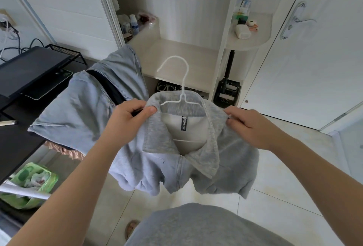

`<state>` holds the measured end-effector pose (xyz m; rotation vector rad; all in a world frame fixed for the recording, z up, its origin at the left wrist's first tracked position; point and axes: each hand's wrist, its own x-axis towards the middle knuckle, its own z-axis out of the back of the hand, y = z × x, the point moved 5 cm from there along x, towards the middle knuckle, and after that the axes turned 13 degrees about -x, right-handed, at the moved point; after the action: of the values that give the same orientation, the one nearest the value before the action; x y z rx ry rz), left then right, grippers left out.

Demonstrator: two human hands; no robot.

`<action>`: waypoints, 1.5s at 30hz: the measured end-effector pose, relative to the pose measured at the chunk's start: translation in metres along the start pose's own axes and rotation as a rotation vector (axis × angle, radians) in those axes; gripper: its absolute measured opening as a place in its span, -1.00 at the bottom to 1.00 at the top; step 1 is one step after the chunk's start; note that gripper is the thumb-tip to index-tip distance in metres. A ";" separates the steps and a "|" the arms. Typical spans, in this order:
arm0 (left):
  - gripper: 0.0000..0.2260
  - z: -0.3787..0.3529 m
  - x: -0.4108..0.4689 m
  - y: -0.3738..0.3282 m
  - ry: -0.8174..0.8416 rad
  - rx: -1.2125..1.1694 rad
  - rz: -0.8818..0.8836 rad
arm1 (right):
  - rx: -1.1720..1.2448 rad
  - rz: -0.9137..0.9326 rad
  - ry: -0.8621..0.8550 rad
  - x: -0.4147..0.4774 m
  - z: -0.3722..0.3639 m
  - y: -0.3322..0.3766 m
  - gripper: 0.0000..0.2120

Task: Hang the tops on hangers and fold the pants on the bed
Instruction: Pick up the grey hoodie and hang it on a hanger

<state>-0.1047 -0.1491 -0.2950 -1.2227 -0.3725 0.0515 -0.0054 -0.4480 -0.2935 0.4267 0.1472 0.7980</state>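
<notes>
A grey zip-up top (225,159) with a wide collar hangs in the air in front of me on a white wire hanger (183,80), whose hook sticks up above the collar. My left hand (127,118) pinches the left side of the collar at the shoulder. My right hand (249,125) grips the right shoulder of the top. A pale blue-grey garment (82,108) lies draped over the back of a dark chair to the left, partly behind the top.
An open white wardrobe (176,53) with a bare shelf stands straight ahead, small bottles at its back left. A white door with a metal handle (300,19) is at the right. A black desk (25,72) and a green bag (33,182) are at the left. Tiled floor lies below.
</notes>
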 end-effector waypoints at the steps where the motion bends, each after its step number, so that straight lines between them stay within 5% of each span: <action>1: -0.61 -0.006 0.004 0.000 0.015 0.030 -0.009 | 0.051 -0.027 0.003 -0.005 0.000 -0.002 -0.83; 5: -0.82 -0.030 0.018 0.008 0.042 0.135 0.007 | 0.291 -0.190 -0.032 -0.024 -0.004 -0.013 -0.82; 9: -0.75 -0.051 0.025 0.014 -0.004 0.196 0.109 | 0.507 -0.345 -0.077 -0.039 -0.011 -0.024 -0.70; 18: -0.86 -0.095 0.004 0.044 0.242 -0.032 0.371 | 0.868 -0.564 -0.233 -0.014 -0.024 -0.030 -0.66; 23: -0.88 -0.099 0.012 0.046 0.332 -0.109 0.422 | 0.891 -0.574 -0.284 0.039 -0.029 -0.013 -0.66; 28: -0.73 -0.088 0.044 0.044 0.344 -0.187 0.425 | 1.035 -0.548 -0.343 0.111 -0.011 0.001 -0.97; 37: -0.46 -0.048 0.144 0.018 0.397 -0.069 0.281 | 0.989 -0.411 -0.555 0.261 0.069 0.037 -0.88; 45: -0.76 0.043 0.270 -0.007 0.237 0.073 -0.015 | 0.925 -0.166 -0.728 0.391 0.148 0.088 -0.80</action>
<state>0.1341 -0.0484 -0.2079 -1.1393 -0.1714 -0.0915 0.2498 -0.1587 -0.1099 1.5280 -0.1437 0.3267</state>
